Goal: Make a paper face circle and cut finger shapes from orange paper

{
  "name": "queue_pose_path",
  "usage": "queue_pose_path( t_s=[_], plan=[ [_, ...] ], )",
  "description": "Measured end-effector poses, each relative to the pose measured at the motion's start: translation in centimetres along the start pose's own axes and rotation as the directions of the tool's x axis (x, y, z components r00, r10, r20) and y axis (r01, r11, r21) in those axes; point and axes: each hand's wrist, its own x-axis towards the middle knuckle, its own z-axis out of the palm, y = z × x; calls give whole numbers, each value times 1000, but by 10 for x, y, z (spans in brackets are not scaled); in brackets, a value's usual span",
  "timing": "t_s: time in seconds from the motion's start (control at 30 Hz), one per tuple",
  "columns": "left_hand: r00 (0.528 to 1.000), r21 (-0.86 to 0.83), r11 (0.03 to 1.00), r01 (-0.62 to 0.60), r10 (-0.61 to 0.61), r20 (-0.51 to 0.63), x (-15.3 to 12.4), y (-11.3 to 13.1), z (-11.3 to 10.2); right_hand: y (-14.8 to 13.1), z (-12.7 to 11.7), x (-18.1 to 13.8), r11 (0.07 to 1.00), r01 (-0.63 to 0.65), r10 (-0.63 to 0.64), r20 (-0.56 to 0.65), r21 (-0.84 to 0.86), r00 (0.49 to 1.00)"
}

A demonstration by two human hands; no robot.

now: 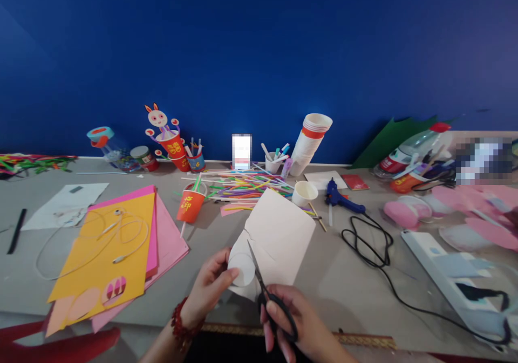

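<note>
White paper (283, 233) held over the tabletop (332, 276) seems only partly cut: the left hand (211, 281) pinches it at a pale circle (243, 268), the right hand (305, 317) grips black-handled scissors (264, 288), and most of the sheet looks uncut.

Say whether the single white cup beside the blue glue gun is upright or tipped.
Upright: the white cup sits base down, its mouth facing up.

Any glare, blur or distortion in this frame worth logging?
Head view: screen washed out to white; pixelated patch at far right; pink pieces slightly soft; cup stack leaning outward, likely wide-angle distortion; scissors in the right hand fairly legible.
</note>
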Motion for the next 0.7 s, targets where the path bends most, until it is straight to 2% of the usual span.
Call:
queue_pose_path(
  t_s=[0.5, 0.7],
  plan=[
    [994, -116, 987, 110, -106, 36, 1, -6, -5, -17, -11, -5, 982, -61, 67, 30, -177, 997],
    [993, -123, 986, 113, -109, 37, 2, -8, -5, -18, -12, -7, 989, -46, 52, 36, -142, 998]
  ],
)
